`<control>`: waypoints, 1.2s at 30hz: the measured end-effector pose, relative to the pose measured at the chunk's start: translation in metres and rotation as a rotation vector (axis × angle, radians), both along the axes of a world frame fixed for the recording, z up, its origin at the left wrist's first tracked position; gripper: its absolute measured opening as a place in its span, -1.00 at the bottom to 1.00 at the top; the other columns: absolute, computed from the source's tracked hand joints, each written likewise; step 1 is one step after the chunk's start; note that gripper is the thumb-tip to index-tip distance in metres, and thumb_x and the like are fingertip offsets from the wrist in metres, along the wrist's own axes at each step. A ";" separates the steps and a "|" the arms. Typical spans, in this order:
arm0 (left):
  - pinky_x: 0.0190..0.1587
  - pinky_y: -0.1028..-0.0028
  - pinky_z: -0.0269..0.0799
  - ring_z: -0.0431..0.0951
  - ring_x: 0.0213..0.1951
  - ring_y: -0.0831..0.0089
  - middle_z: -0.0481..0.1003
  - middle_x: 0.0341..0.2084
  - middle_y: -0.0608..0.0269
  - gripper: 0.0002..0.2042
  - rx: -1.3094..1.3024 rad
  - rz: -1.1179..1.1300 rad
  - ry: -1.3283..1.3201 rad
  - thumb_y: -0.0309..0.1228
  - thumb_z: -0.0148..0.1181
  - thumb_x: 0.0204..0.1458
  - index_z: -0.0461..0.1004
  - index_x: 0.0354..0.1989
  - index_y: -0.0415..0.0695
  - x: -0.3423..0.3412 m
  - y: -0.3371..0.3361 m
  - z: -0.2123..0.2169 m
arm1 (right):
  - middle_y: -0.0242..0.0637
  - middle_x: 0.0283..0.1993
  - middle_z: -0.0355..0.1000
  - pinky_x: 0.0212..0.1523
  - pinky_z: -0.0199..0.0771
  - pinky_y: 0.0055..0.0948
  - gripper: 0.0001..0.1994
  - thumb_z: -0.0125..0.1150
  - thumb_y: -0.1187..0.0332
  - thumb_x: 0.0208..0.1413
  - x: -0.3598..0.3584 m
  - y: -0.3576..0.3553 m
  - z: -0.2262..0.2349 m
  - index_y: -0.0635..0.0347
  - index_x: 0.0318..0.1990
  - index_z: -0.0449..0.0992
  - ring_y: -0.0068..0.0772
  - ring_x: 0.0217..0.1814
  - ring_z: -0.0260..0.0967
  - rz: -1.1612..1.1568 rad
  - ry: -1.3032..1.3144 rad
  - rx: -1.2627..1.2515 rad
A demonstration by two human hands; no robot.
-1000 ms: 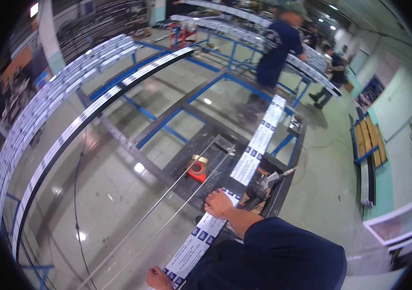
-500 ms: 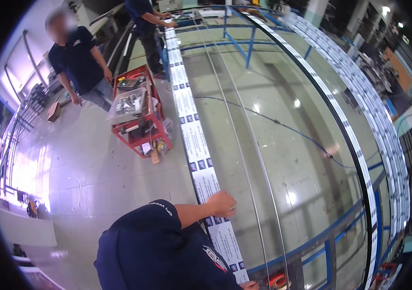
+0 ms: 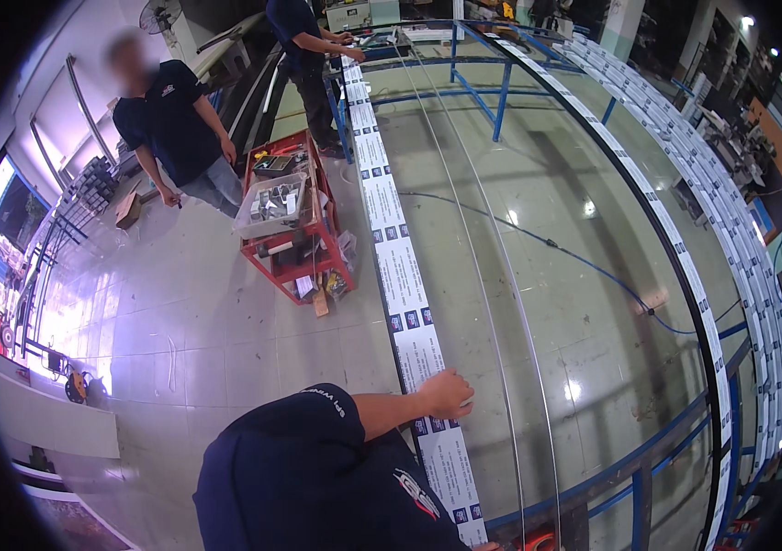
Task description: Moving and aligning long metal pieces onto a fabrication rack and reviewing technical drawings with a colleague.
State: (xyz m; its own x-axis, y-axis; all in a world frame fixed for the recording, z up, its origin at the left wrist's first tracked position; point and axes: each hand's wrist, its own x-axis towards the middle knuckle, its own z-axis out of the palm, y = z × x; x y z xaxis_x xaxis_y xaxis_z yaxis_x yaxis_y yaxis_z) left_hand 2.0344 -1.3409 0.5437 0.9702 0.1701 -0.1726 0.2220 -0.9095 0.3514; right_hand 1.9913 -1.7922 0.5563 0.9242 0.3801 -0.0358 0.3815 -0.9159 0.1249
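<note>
A long white strip (image 3: 391, 248) with small dark blue squares runs from the lower middle to the top of the view, lying on a blue steel frame (image 3: 501, 101). My left hand (image 3: 446, 393) rests on this strip with its fingers curled over the edge; the bare forearm reaches out from my dark blue sleeve. At the bottom edge only a sliver of my right hand (image 3: 487, 546) shows, close to the near end of the strip. Two thin metal rods (image 3: 492, 275) run alongside the strip on its right.
A red tool cart (image 3: 294, 230) stands left of the strip. One person (image 3: 175, 129) stands beyond the cart and another (image 3: 303, 46) works at the strip's far end. A cable (image 3: 556, 248) crosses the floor. A black curved bar (image 3: 675, 248) and more white strips (image 3: 740, 230) lie right.
The view has swung from one end of the frame to the other. Over the last half second my left hand has stayed on the white strip.
</note>
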 end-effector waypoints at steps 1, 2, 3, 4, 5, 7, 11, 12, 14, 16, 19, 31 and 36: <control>0.02 0.22 0.35 0.56 -0.23 0.12 0.56 -0.41 0.10 -0.62 -0.001 0.000 -0.009 -0.08 -0.01 0.12 0.53 -0.40 -0.16 -0.001 0.000 0.001 | -0.10 -0.31 0.54 -0.29 0.36 0.10 -0.62 -0.06 0.07 0.20 -0.002 0.004 -0.005 0.15 -0.36 0.58 0.04 -0.24 0.45 -0.255 0.030 0.091; 0.02 0.22 0.35 0.56 -0.23 0.13 0.56 -0.42 0.10 -0.62 -0.002 -0.001 -0.019 -0.08 -0.01 0.12 0.53 -0.40 -0.16 -0.001 0.000 0.002 | -0.10 -0.31 0.54 -0.29 0.36 0.10 -0.62 -0.06 0.07 0.20 -0.003 0.004 -0.011 0.15 -0.36 0.58 0.04 -0.24 0.45 -0.256 0.033 0.091; 0.02 0.22 0.35 0.56 -0.23 0.13 0.56 -0.42 0.10 -0.62 -0.002 -0.001 -0.015 -0.08 -0.01 0.12 0.53 -0.40 -0.16 -0.001 0.000 0.003 | -0.10 -0.31 0.53 -0.27 0.34 0.10 -0.62 -0.05 0.07 0.19 -0.005 0.003 -0.016 0.16 -0.36 0.58 0.05 -0.25 0.45 -0.304 0.011 0.095; 0.02 0.22 0.35 0.56 -0.23 0.13 0.56 -0.42 0.09 -0.63 -0.006 -0.005 -0.008 -0.08 -0.01 0.12 0.53 -0.40 -0.16 -0.001 -0.001 0.005 | -0.11 -0.32 0.53 -0.25 0.33 0.10 -0.62 -0.05 0.07 0.19 -0.006 0.001 -0.020 0.16 -0.37 0.58 0.06 -0.26 0.44 -0.353 -0.011 0.099; 0.02 0.22 0.35 0.56 -0.23 0.13 0.56 -0.43 0.09 -0.63 -0.006 -0.008 -0.005 -0.08 0.00 0.12 0.53 -0.40 -0.16 -0.001 0.000 0.006 | -0.11 -0.32 0.53 -0.25 0.33 0.10 -0.62 -0.05 0.07 0.19 -0.006 0.002 -0.020 0.16 -0.37 0.58 0.06 -0.26 0.44 -0.350 -0.011 0.104; 0.02 0.22 0.35 0.56 -0.24 0.13 0.56 -0.43 0.09 -0.63 -0.001 -0.006 -0.010 -0.08 0.00 0.11 0.53 -0.40 -0.16 -0.002 -0.001 0.003 | -0.12 -0.31 0.53 -0.24 0.31 0.10 -0.62 -0.05 0.07 0.19 -0.007 0.005 -0.020 0.16 -0.37 0.57 0.06 -0.26 0.44 -0.368 -0.013 0.090; 0.00 0.22 0.35 0.55 -0.26 0.12 0.56 -0.44 0.08 -0.64 -0.012 -0.012 -0.016 -0.09 0.01 0.10 0.53 -0.41 -0.16 -0.003 -0.002 0.002 | -0.12 -0.31 0.53 -0.23 0.29 0.09 -0.63 -0.05 0.08 0.19 -0.008 0.006 -0.016 0.16 -0.38 0.57 0.06 -0.26 0.44 -0.404 -0.011 0.056; 0.00 0.22 0.35 0.55 -0.26 0.12 0.56 -0.44 0.08 -0.64 -0.012 -0.014 -0.015 -0.09 0.01 0.10 0.53 -0.41 -0.16 -0.003 -0.002 0.002 | -0.12 -0.31 0.53 -0.23 0.29 0.09 -0.63 -0.05 0.08 0.18 -0.008 0.003 -0.017 0.15 -0.39 0.57 0.05 -0.27 0.44 -0.380 -0.002 0.073; -0.04 0.22 0.36 0.56 -0.31 0.13 0.55 -0.48 0.09 -0.64 -0.001 0.001 -0.061 -0.10 0.00 0.09 0.53 -0.45 -0.16 -0.003 -0.002 0.002 | -0.12 -0.31 0.53 -0.23 0.29 0.09 -0.64 -0.04 0.09 0.18 -0.009 0.003 -0.013 0.15 -0.40 0.57 0.05 -0.27 0.44 -0.358 0.009 0.089; -0.04 0.22 0.37 0.56 -0.31 0.13 0.55 -0.48 0.08 -0.64 -0.001 -0.002 -0.060 -0.10 0.00 0.09 0.53 -0.45 -0.16 -0.003 -0.001 0.001 | -0.12 -0.31 0.53 -0.24 0.30 0.08 -0.63 -0.05 0.08 0.18 -0.009 0.008 -0.003 0.15 -0.40 0.57 0.06 -0.28 0.44 -0.283 -0.001 0.064; -0.04 0.23 0.37 0.56 -0.30 0.13 0.56 -0.48 0.08 -0.64 -0.003 -0.010 -0.061 -0.10 0.00 0.09 0.53 -0.45 -0.16 -0.001 -0.001 0.004 | -0.12 -0.32 0.53 -0.26 0.34 0.06 -0.63 -0.06 0.08 0.19 -0.006 0.008 -0.012 0.15 -0.38 0.58 0.06 -0.28 0.45 -0.383 -0.009 0.048; -0.04 0.22 0.37 0.56 -0.30 0.12 0.56 -0.46 0.08 -0.64 0.007 -0.022 -0.033 -0.10 0.00 0.08 0.54 -0.42 -0.16 0.000 0.001 0.002 | -0.15 -0.29 0.55 -0.25 0.34 0.06 -0.59 -0.12 0.04 0.21 -0.006 -0.009 -0.038 0.12 -0.34 0.59 0.00 -0.23 0.46 -0.407 0.067 -0.033; -0.04 0.23 0.37 0.57 -0.29 0.12 0.56 -0.45 0.07 -0.64 -0.008 -0.006 -0.041 -0.10 0.01 0.07 0.54 -0.42 -0.16 0.000 0.001 0.002 | -0.16 -0.28 0.54 -0.23 0.32 0.07 -0.59 -0.12 0.04 0.20 -0.008 -0.012 -0.050 0.12 -0.33 0.58 0.00 -0.23 0.46 -0.406 -0.007 -0.062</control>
